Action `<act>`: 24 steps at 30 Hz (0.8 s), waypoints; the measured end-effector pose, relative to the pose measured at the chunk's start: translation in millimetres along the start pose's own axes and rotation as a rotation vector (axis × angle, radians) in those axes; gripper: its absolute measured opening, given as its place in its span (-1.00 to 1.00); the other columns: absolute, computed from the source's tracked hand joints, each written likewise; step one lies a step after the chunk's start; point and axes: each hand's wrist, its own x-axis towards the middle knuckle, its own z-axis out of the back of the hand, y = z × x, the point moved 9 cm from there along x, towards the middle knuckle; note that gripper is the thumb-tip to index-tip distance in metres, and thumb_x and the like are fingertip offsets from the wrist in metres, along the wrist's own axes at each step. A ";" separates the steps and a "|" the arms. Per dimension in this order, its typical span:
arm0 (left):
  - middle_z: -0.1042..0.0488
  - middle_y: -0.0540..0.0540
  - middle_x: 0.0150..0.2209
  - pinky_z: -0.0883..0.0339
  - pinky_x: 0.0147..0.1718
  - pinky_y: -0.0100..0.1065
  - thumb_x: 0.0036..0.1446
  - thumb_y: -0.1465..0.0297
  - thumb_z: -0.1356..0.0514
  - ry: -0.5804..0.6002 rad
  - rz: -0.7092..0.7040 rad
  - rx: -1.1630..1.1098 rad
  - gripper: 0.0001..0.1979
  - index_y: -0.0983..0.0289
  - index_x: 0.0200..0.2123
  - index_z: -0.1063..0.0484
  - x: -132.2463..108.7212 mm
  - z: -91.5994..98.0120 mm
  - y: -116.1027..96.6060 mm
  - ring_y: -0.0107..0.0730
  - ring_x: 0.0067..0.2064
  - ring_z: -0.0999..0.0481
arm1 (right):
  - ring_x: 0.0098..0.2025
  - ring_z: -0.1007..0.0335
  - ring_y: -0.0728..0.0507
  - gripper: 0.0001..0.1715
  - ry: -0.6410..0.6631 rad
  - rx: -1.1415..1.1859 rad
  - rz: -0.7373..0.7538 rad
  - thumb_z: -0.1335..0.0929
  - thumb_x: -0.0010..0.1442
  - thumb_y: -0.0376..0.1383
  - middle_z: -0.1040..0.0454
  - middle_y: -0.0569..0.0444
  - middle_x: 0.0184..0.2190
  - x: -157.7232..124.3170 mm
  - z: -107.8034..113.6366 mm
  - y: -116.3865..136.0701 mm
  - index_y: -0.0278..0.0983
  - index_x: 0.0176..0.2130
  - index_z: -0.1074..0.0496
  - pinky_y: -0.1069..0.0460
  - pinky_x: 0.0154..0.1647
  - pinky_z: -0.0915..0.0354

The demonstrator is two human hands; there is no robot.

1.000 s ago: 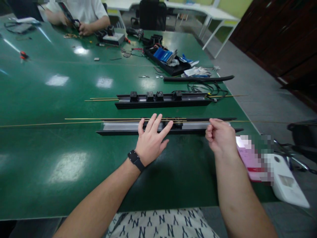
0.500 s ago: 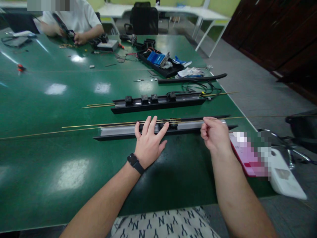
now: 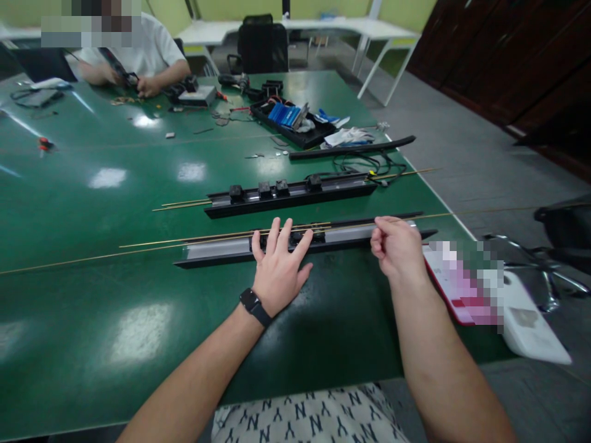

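Observation:
A long black rail [image 3: 217, 251] with a silver channel lies across the green table [image 3: 92, 307] in front of me. My left hand [image 3: 278, 264], a black watch on its wrist, rests flat on the rail's middle with fingers spread over small black blocks. Thin brass rods [image 3: 184, 241] run along the rail and stick out far to the left and right. My right hand [image 3: 398, 249] is curled closed at the rail's right end, pinching one of these rods.
A second black rail [image 3: 290, 194] with several black blocks lies just behind. Further back are a black strip [image 3: 353, 147], tangled cables [image 3: 364, 163] and a black tray [image 3: 295, 126] of blue parts. A white device [image 3: 530, 326] sits at my right. A person in white [image 3: 138, 49] works at the far end.
The view has tilted up a little, so the rails sit slightly lower and to the left in the picture. Both hands keep their hold on the near rail and rod.

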 end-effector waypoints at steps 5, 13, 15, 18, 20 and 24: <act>-0.12 0.34 0.51 0.17 0.39 0.46 0.27 0.17 -0.30 -0.004 -0.003 -0.003 -0.33 0.00 0.42 -0.28 1.8 -0.7 -1.5 0.28 0.55 0.01 | -0.81 -0.13 0.04 -0.75 -0.002 0.004 -0.003 -0.51 0.06 -0.36 -0.37 0.23 -0.69 2.5 1.8 0.0 -0.22 -0.37 -0.36 0.20 -0.89 0.09; -0.11 0.36 0.51 0.17 0.38 0.47 0.29 0.16 -0.28 0.008 -0.016 -0.002 -0.32 0.00 0.43 -0.25 3.3 -1.8 -4.0 0.31 0.55 0.02 | -0.80 -0.13 0.04 -0.77 -0.020 0.006 -0.015 -0.48 0.07 -0.38 -0.40 0.23 -0.69 4.5 4.7 0.0 -0.22 -0.36 -0.35 0.20 -0.89 0.09; -0.12 0.36 0.51 0.17 0.38 0.46 0.28 0.16 -0.29 0.007 -0.018 0.001 -0.32 0.00 0.43 -0.26 3.5 -1.7 -4.5 0.31 0.55 0.01 | -0.80 -0.13 0.04 -0.77 -0.018 0.004 -0.018 -0.48 0.07 -0.38 -0.40 0.23 -0.69 4.9 4.8 0.0 -0.22 -0.35 -0.35 0.20 -0.89 0.09; -0.13 0.34 0.51 0.17 0.38 0.46 0.27 0.16 -0.30 0.002 -0.019 0.003 -0.32 0.00 0.43 -0.27 3.7 -1.4 -5.2 0.31 0.54 0.00 | -0.80 -0.13 0.04 -0.78 -0.020 0.007 -0.019 -0.48 0.06 -0.39 -0.40 0.23 -0.69 6.0 5.4 -0.1 -0.22 -0.35 -0.35 0.20 -0.89 0.09; -0.13 0.34 0.51 0.16 0.38 0.46 0.27 0.16 -0.29 0.003 -0.020 0.002 -0.32 0.00 0.43 -0.26 3.7 -1.5 -5.4 0.31 0.54 0.01 | -0.80 -0.13 0.04 -0.77 -0.024 0.010 -0.021 -0.48 0.07 -0.39 -0.41 0.22 -0.69 6.6 6.0 -0.2 -0.22 -0.36 -0.35 0.20 -0.89 0.09; -0.11 0.34 0.51 0.17 0.38 0.46 0.28 0.16 -0.29 0.006 -0.023 -0.005 -0.31 -0.01 0.43 -0.25 3.7 -2.4 -5.3 0.31 0.55 0.02 | -0.80 -0.14 0.03 -0.76 -0.030 0.015 -0.016 -0.49 0.08 -0.38 -0.41 0.21 -0.68 6.7 6.6 1.1 -0.22 -0.37 -0.34 0.20 -0.89 0.08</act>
